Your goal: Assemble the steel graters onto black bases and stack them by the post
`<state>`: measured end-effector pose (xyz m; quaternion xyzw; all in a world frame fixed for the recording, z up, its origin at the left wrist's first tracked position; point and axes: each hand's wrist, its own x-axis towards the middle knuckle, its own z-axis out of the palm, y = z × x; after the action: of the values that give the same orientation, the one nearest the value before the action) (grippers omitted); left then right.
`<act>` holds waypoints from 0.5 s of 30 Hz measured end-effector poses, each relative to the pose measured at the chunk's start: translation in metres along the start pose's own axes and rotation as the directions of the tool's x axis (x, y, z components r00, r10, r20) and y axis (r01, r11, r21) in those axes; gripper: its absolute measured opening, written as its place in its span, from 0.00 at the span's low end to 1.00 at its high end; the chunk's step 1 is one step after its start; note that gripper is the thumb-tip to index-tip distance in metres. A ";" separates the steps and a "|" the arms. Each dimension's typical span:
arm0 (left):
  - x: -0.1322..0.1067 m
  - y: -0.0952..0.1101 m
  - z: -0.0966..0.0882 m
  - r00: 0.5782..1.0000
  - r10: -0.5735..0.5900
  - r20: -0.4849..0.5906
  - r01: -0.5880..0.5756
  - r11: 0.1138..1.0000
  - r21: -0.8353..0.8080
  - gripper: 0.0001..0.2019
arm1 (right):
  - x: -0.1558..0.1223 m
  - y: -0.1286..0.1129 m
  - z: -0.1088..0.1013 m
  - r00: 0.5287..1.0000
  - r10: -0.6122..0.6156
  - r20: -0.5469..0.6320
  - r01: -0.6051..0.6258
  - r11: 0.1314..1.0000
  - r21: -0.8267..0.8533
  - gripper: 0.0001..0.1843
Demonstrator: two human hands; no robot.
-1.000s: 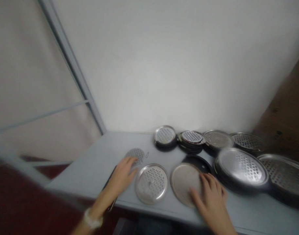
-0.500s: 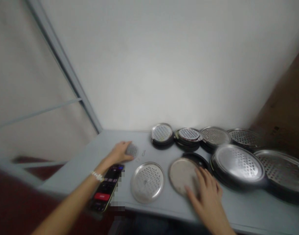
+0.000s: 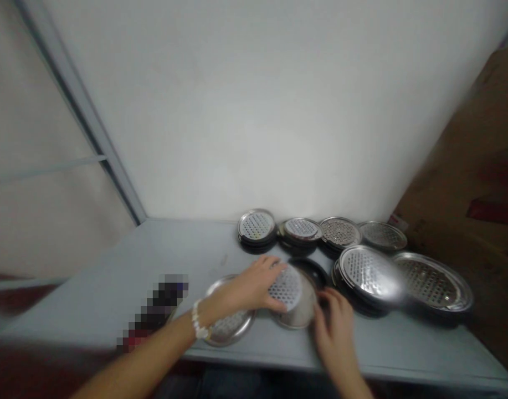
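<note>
My left hand [image 3: 257, 284], with a white bracelet at the wrist, grips a small round perforated metal disc [image 3: 287, 288] by its left side. This disc is held over a larger plain round metal disc [image 3: 300, 317], covering part of it. At the plain disc's right rim, my right hand [image 3: 335, 321] has its thumb and curled fingers closed on the edge. A rimmed perforated metal disc [image 3: 232, 330] lies on the table to the left, partly under my left forearm. Just behind the plain disc is a black ring [image 3: 316, 270], partly hidden.
Stacks of perforated metal discs [image 3: 257, 227] with dark rims line the wall. Larger stacks [image 3: 364, 274] stand right of my right hand. A dark phone [image 3: 158, 302], partly pixelated, lies on the grey table [image 3: 112, 260]. Brown cardboard [image 3: 457, 183] rises at the right.
My left hand has carried the small perforated disc rightward, over the plain disc. My right hand has shifted from lying over the plain disc to its right rim. The view has turned right.
</note>
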<state>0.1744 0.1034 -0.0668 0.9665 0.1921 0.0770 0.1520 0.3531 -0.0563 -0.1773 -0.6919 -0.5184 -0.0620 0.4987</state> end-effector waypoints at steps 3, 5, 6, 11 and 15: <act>0.019 0.006 0.023 0.998 0.022 0.058 -0.023 1.000 0.020 0.44 | 0.002 0.004 -0.001 0.999 0.038 -0.031 -0.037 0.998 0.056 0.11; 0.022 0.003 0.032 0.997 0.022 0.075 -0.023 1.000 0.018 0.43 | 0.003 0.005 -0.001 0.997 0.059 -0.045 -0.055 0.994 0.093 0.11; 0.021 0.001 0.034 0.997 0.020 0.075 -0.021 1.000 0.014 0.42 | 0.003 0.005 -0.001 0.997 0.067 -0.049 -0.062 0.992 0.106 0.11; 0.012 -0.003 0.036 0.999 0.009 0.043 -0.009 1.000 -0.004 0.40 | 0.004 0.003 -0.002 0.997 0.079 -0.025 -0.076 0.992 0.103 0.10; 0.019 0.002 0.039 0.997 0.062 0.055 -0.058 0.996 -0.069 0.35 | 0.004 0.002 -0.003 0.999 0.046 -0.002 -0.046 0.996 0.073 0.09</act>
<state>0.2004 0.0994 -0.1011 0.9679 0.1560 0.0602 0.1874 0.3579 -0.0552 -0.1748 -0.6847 -0.5034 -0.0330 0.5260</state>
